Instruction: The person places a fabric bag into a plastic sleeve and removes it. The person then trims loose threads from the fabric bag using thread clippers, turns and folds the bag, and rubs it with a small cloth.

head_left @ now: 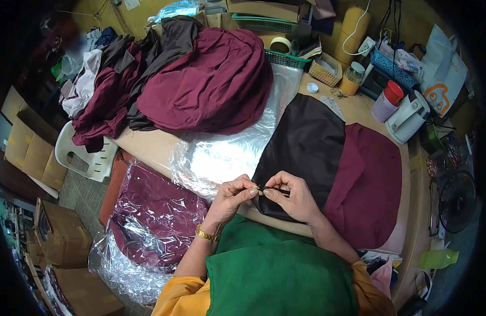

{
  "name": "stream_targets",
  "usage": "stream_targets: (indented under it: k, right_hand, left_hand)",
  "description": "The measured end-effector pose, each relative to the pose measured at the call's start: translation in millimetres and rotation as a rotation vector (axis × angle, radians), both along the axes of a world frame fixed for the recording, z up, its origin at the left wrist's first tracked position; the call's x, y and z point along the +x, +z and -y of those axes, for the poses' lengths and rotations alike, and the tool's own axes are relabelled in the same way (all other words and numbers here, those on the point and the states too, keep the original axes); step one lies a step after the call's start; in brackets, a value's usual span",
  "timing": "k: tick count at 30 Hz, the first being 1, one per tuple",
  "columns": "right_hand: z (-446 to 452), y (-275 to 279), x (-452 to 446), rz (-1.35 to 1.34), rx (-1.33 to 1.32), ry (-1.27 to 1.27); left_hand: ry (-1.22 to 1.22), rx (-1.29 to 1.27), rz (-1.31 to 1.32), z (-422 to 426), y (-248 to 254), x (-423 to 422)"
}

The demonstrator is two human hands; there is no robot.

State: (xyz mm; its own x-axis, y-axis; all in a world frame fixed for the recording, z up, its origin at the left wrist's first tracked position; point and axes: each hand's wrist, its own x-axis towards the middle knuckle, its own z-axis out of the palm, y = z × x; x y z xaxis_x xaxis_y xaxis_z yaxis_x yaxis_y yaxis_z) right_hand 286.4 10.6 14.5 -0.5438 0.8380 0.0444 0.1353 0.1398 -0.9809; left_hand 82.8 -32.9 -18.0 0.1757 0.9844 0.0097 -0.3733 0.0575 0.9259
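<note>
Dark cloth (306, 142) lies along table's (148, 147) near edge. Left hand (233, 196), right hand (299, 201) pinch slim dark piece (278, 190) beside it; cloth or thread, unclear. Best: fingertips close, tension light.

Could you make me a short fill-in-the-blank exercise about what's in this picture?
1. The left hand and right hand pinch thin dark material over the black fabric.
The folded maroon fabric lies to the ____ of that black fabric.
2. The gold-coloured wristband is on the ____ wrist.
3. The colour of the apron is ____.

Missing words: right; left; green.
</note>
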Motion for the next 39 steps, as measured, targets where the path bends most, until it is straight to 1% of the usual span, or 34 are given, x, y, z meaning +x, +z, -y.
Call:
stream_targets:
  k: [3, 6, 9, 11, 12, 14, 15, 16, 17, 18, 19, 20, 21, 22, 23, 24, 25, 26, 28, 29, 30, 32, 33, 34, 35, 36, 37, 38, 39]
  right_hand:
    - [1.3, 2.8, -0.9, 0.001, -0.005, -0.016]
    - [0.0, -2.7, -0.8, 0.032, 0.058, -0.029]
    - [-1.8, -7.6, -0.1, -0.004, 0.110, -0.034]
    - [-1.7, -7.8, 0.1, -0.150, -0.044, -0.061]
    - [-4.5, -10.4, 1.7, -0.153, -0.043, -0.063]
    - [-15.5, -20.5, 12.2, -0.364, -0.190, -0.284]
    - [-19.2, -23.3, 18.4, -0.252, -0.044, -0.328]
    - [-21.9, -28.2, 26.7, -0.251, -0.043, -0.337]
    - [-23.6, -33.9, 35.3, -0.130, -0.008, -0.327]
    - [-23.7, -36.5, 39.9, -0.009, 0.024, -0.317]
    - [-21.1, -32.3, 39.5, 0.072, -0.021, -0.317]
    - [-19.2, -38.6, 36.6, 0.065, -0.073, -0.318]
    - [-13.1, -40.6, 32.3, 0.096, -0.025, -0.301]
    - [-7.3, -36.0, 26.9, 0.135, 0.022, -0.286]
    - [0.6, -25.4, 24.2, 0.189, 0.219, -0.281]
    - [10.3, -2.9, 24.8, 0.246, 0.412, -0.270]
    - [14.4, 13.7, 33.9, 0.409, 0.536, -0.275]
    - [14.4, 29.4, 42.8, 0.419, 0.535, -0.298]
    - [5.3, 54.5, 64.2, 0.791, 0.649, -0.661]
    - [-3.8, 54.7, 81.8, 0.906, 0.597, -0.742]
    - [-13.3, 48.7, 105.8, 1.021, 0.542, -0.820]
    - [-31.0, 10.4, 170.9, 1.020, 0.439, -0.746]
    - [-39.9, -15.7, 207.3, 0.712, 0.314, -0.703]
    - [-42.5, -32.2, 230.8, 0.406, 0.189, -0.650]
    - [-36.4, -32.3, 231.9, 0.227, 0.174, -0.682]
    - [-30.1, -31.5, 232.3, 0.046, 0.166, -0.705]
    - [-21.6, -35.7, 236.7, -0.163, -0.049, -0.741]
    - [-12.7, -40.2, 240.4, -0.374, -0.266, -0.766]
    - [-10.9, -53.2, 237.3, -0.411, -0.283, -0.802]
  left_hand:
    - [-0.017, 0.003, 0.022, 0.2, -0.6, 0.7]
    - [-0.019, 0.001, 0.032, 0.2, -2.4, 1.2]
    - [-0.032, -0.016, -0.008, 1.5, 4.1, 2.7]
    - [-0.053, -0.006, -0.041, 3.2, 10.8, 4.3]
    - [-0.056, -0.006, -0.044, 3.4, 9.3, 1.2]
    - [0.194, 0.175, -0.013, 3.5, 5.0, -13.1]
    - [0.345, 0.035, 0.240, 4.0, 8.6, -25.2]
    - [0.492, -0.111, 0.492, 4.1, 12.7, -40.8]
    - [0.649, -0.063, 0.402, -0.1, 9.3, -59.9]
    - [0.743, 0.037, 0.132, -2.0, 12.3, -63.9]
    - [0.860, 0.112, -0.142, -4.4, 17.8, -66.7]
    - [0.880, 0.247, -0.587, -3.4, 23.9, -62.9]
    - [0.768, 0.231, -0.559, -4.5, 23.6, -57.6]
    - [0.735, 0.243, -0.541, -6.4, 19.8, -48.0]
    - [0.529, 0.156, -0.492, -9.0, 15.8, -37.8]
    - [0.323, 0.070, -0.449, -12.3, 12.7, -28.6]
    - [0.276, 0.072, -0.473, -16.8, 7.9, -11.8]
    - [0.244, 0.090, -0.619, -19.7, 5.4, 0.6]
    - [0.173, 0.127, -0.740, -24.5, 11.4, 23.6]
    - [0.178, 0.160, -0.815, -27.9, 15.5, 30.0]
    - [0.164, 0.170, -0.810, -32.4, 6.9, 27.3]
    - [0.076, 0.301, -0.743, -44.1, -19.5, 13.8]
    - [0.158, 0.265, -0.667, -40.5, -6.3, 12.8]
    - [0.079, -0.058, -0.658, -33.5, 19.5, -0.1]
    - [0.140, -0.024, -0.651, -34.4, 3.0, -28.5]
    - [0.280, -0.175, -0.695, -32.1, 11.1, -47.2]
    - [0.530, 0.035, -0.914, -36.4, 2.8, -62.8]
    - [0.745, 0.358, -1.246, -34.4, -3.1, -76.3]
    - [0.679, 0.339, -1.237, -38.0, -2.3, -78.2]
